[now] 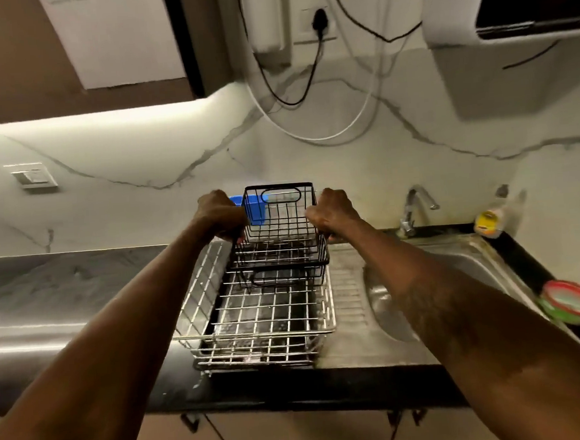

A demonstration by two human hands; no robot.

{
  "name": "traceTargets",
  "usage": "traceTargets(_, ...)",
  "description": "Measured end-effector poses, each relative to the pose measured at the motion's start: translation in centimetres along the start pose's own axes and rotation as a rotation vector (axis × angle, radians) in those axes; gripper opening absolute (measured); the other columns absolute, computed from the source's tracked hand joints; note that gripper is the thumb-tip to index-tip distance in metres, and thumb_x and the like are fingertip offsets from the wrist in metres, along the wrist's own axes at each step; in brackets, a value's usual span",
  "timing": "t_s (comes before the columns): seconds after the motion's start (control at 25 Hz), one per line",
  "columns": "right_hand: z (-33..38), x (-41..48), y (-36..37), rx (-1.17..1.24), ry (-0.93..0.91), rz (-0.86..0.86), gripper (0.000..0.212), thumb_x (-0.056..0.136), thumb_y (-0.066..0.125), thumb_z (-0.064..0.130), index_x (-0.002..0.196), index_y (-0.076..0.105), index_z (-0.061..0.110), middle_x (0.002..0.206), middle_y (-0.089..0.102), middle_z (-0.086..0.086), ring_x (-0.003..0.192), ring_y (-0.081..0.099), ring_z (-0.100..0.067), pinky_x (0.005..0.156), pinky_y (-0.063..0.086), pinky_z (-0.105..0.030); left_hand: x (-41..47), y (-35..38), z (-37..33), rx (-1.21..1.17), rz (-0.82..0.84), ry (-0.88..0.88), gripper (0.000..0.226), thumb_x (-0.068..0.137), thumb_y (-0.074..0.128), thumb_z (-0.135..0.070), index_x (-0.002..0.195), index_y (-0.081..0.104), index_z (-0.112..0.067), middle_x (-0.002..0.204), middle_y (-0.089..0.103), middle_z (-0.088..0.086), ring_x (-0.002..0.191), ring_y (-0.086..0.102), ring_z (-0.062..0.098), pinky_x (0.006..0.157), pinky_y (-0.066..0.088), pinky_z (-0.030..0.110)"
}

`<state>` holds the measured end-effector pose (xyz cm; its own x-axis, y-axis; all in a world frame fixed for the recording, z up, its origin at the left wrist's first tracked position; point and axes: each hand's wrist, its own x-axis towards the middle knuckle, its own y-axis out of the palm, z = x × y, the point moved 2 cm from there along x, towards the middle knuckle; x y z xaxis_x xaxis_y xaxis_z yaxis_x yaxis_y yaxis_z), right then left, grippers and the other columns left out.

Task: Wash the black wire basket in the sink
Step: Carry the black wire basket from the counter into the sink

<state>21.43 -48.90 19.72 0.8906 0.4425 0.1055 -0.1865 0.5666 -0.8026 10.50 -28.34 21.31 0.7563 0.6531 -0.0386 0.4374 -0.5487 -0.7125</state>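
Note:
The black wire basket sits tilted at the far end of a steel dish rack, its open side turned toward me. My left hand grips the basket's left rim with curled fingers. My right hand grips its right rim in the same way. The steel sink lies to the right of the rack, partly hidden under my right forearm. Its tap stands at the back, and I see no water running.
A blue container stands behind the basket against the marble wall. A soap bottle sits at the sink's back right corner. A red and green scrubber lies on the sink's right edge. Dark worktop stretches to the left.

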Motion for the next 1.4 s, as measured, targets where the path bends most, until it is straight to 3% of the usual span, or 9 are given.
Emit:
traceTargets(0.2, -8.3, 0.8, -4.5, -0.068, 0.097, -0.056, 0.025, 0.085, 0.06, 0.026, 0.07, 0.049, 0.009, 0.076, 0.056, -0.009, 0.059, 0.048, -0.018, 0.055, 0.036, -0.026, -0.3, 7.1, -5.8, 0.08, 0.043, 0.093, 0.032, 0.066, 0.083, -0.032, 0.079, 0.076, -0.003, 0.071, 0.075, 0.012, 0.074, 0.075, 0.025, 0.076, 0.063, 0.04)
traceTargets(0.44, -15.1, 0.4, -7.4, -0.043, 0.19, -0.086, 0.014, 0.089, 0.061, 0.016, 0.091, 0.055, 0.004, 0.085, 0.057, -0.006, 0.069, 0.055, -0.017, 0.067, 0.051, -0.033, 0.5, 14.2, -10.2, 0.043, 0.183, 0.118, 0.023, 0.079, 0.08, -0.02, 0.084, 0.073, 0.001, 0.071, 0.075, 0.014, 0.071, 0.076, 0.028, 0.073, 0.064, 0.044)
traceTargets(0.6, -19.2, 0.4, -9.1, -0.006, 0.222, -0.131, 0.064, 0.084, 0.063, 0.01, 0.145, 0.044, 0.01, 0.112, 0.06, -0.007, 0.069, 0.05, -0.013, 0.051, 0.044, -0.018, 0.0, 18.7, -12.4, 0.023, 0.315, 0.115, 0.017, 0.088, 0.073, -0.008, 0.09, 0.07, 0.009, 0.067, 0.074, 0.014, 0.053, 0.072, 0.022, 0.048, 0.058, 0.026)
traceTargets(0.68, -21.3, 0.7, -9.3, -0.07, 0.248, -0.136, 0.075, 0.083, 0.067, 0.013, 0.152, 0.038, 0.012, 0.112, 0.063, -0.01, 0.061, 0.047, -0.012, 0.041, 0.035, -0.018, -0.1, 20.8, -13.0, 0.024, 0.352, 0.096, 0.02, 0.085, 0.076, -0.007, 0.093, 0.069, 0.009, 0.067, 0.074, 0.014, 0.056, 0.073, 0.023, 0.047, 0.057, 0.026)
traceTargets(0.8, -25.0, 1.0, -9.4, -0.147, 0.286, -0.115, 0.057, 0.084, 0.071, 0.018, 0.136, 0.053, 0.002, 0.103, 0.067, -0.015, 0.066, 0.049, -0.018, 0.045, 0.031, -0.021, 0.0, 24.3, -13.7, -0.01, 0.397, 0.057, 0.022, 0.089, 0.072, -0.007, 0.1, 0.063, 0.009, 0.068, 0.074, 0.014, 0.06, 0.075, 0.025, 0.053, 0.061, 0.029)
traceTargets(0.92, -28.6, 1.5, -9.1, -0.173, 0.272, -0.06, 0.016, 0.082, 0.072, 0.021, 0.084, 0.062, 0.008, 0.083, 0.066, -0.008, 0.064, 0.053, -0.018, 0.045, 0.03, -0.021, 0.0, 27.7, -14.0, -0.006, 0.397, 0.025, 0.021, 0.089, 0.072, -0.013, 0.097, 0.063, 0.005, 0.073, 0.076, 0.013, 0.064, 0.075, 0.025, 0.062, 0.063, 0.032)
traceTargets(1.0, -30.9, 1.8, -8.9, -0.178, 0.265, -0.014, 0.028, 0.082, 0.071, 0.018, 0.064, 0.049, 0.014, 0.065, 0.054, -0.001, 0.057, 0.051, -0.016, 0.044, 0.028, -0.022, -0.2, 29.9, -14.1, 0.023, 0.402, -0.006, 0.023, 0.088, 0.074, -0.016, 0.094, 0.064, 0.003, 0.078, 0.077, 0.014, 0.068, 0.076, 0.025, 0.066, 0.063, 0.034)
traceTargets(1.2, -35.9, 2.8, -9.2, -0.172, 0.226, 0.086, 0.029, 0.082, 0.072, 0.017, 0.063, 0.05, 0.012, 0.066, 0.053, -0.005, 0.057, 0.051, -0.018, 0.044, 0.029, -0.022, -1.2, 35.5, -14.5, 0.011, 0.423, -0.116, 0.019, 0.091, 0.072, -0.01, 0.097, 0.066, 0.008, 0.07, 0.075, 0.013, 0.059, 0.075, 0.023, 0.046, 0.056, 0.024)
traceTargets(1.4, -39.9, 3.9, -8.1, -0.117, 0.284, 0.148, 0.013, 0.083, 0.068, 0.017, 0.086, 0.063, 0.005, 0.073, 0.065, -0.011, 0.044, 0.064, -0.019, 0.036, 0.047, -0.022, -0.8, 40.1, -13.9, 0.017, 0.434, -0.183, 0.016, 0.091, 0.069, -0.006, 0.098, 0.066, 0.009, 0.07, 0.075, 0.015, 0.059, 0.075, 0.025, 0.053, 0.061, 0.031)
